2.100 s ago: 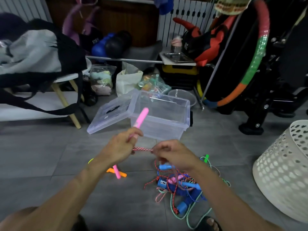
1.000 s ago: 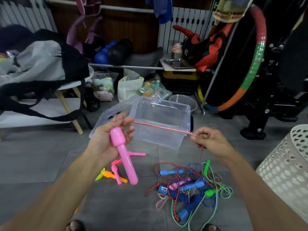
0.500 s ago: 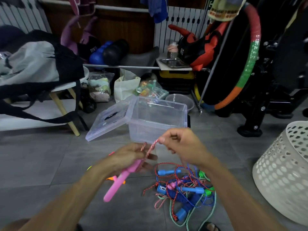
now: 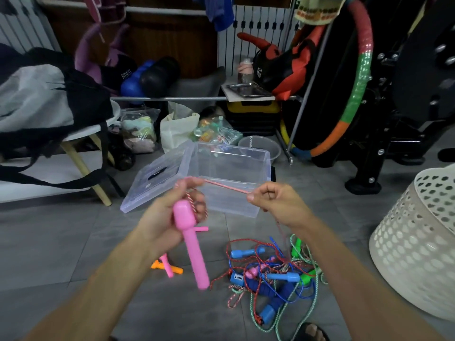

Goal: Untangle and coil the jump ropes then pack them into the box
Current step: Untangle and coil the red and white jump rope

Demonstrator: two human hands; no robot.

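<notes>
From the head camera, the left hand [image 4: 170, 215] curls round the fat top of a smooth pink plastic handle [image 4: 190, 244], which is long and round and points down toward the floor. A thin twisted rope [image 4: 227, 187] with red and white stripes loops round the fingers of this hand and runs tight across to the right hand [image 4: 278, 205]. The right hand pinches the rope between thumb and bent fingers, and from there the rope drops down, thin and hard to follow, to a messy pile of ropes [image 4: 273, 274] on the grey tiled floor. The pile has blue, pink and green handles and red, blue and green cords all mixed up, so I cannot tell which cord goes with which handle. Just behind the hands sits the box [image 4: 266, 163], see-through plastic with square sides, and its flat clear lid [image 4: 150, 180] leans off its left side. Small pink and orange plastic pieces [image 4: 167, 267] lie on the floor, partly hidden by the left arm. A cream basket [image 4: 413, 244] full of round holes is cut off at the right edge. A striped hoop [image 4: 362, 77] leans at the back.
</notes>
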